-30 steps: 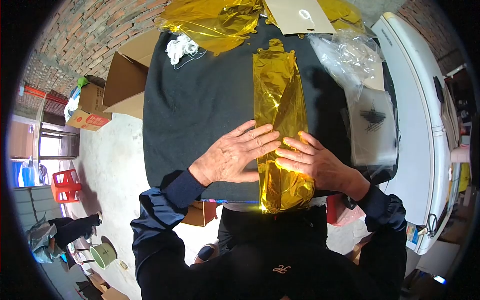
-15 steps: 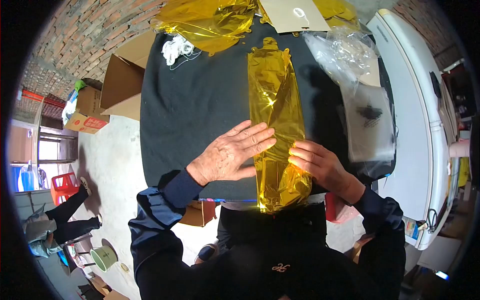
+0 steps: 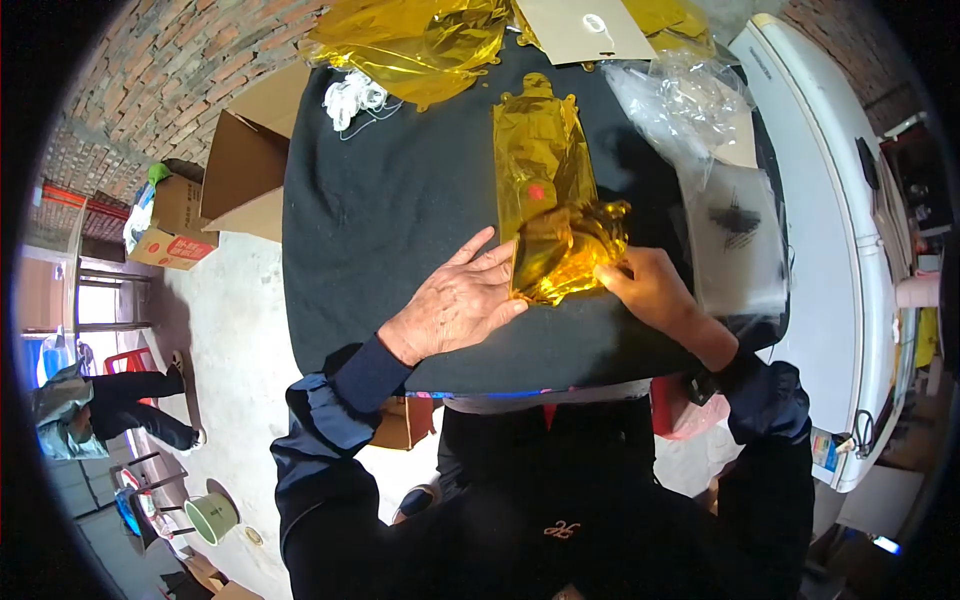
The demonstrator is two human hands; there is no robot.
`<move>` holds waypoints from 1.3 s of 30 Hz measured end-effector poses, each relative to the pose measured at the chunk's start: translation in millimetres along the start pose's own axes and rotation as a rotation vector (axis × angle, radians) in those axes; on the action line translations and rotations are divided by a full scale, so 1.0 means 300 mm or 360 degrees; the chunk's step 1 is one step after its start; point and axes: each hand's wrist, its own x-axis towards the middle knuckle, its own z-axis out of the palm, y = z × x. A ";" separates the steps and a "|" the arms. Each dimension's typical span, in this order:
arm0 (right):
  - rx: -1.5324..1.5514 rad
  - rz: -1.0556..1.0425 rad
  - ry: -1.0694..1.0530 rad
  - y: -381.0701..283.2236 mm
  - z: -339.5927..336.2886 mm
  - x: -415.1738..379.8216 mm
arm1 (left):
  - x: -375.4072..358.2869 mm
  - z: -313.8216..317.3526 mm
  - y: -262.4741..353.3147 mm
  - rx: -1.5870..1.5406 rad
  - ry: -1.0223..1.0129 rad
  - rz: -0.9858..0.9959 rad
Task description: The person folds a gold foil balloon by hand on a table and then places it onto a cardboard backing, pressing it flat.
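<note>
A flat gold foil balloon, long and narrow with small tabs at its far end, lies on the dark cloth of the table. Its near part is folded up and over, bunched and shiny, with a small red mark showing beside the fold. My left hand rests flat with fingers spread at the fold's left edge, some fingertips hidden by the foil. My right hand pinches the folded-over part at its right side, thumb on top.
More gold foil and a beige card lie at the far edge. White string is at far left, clear plastic bags at right. A cardboard box and white fridge flank the table. Another person is at left.
The balloon's near end has been lifted and folded away from me over the rest by my right hand. My left hand has shifted slightly left. The other person at left has changed posture.
</note>
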 end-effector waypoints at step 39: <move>0.0086 0.0202 -0.0071 -0.064 -0.021 -0.010 | 0.013 0.065 0.046 -0.0402 0.0435 -0.0619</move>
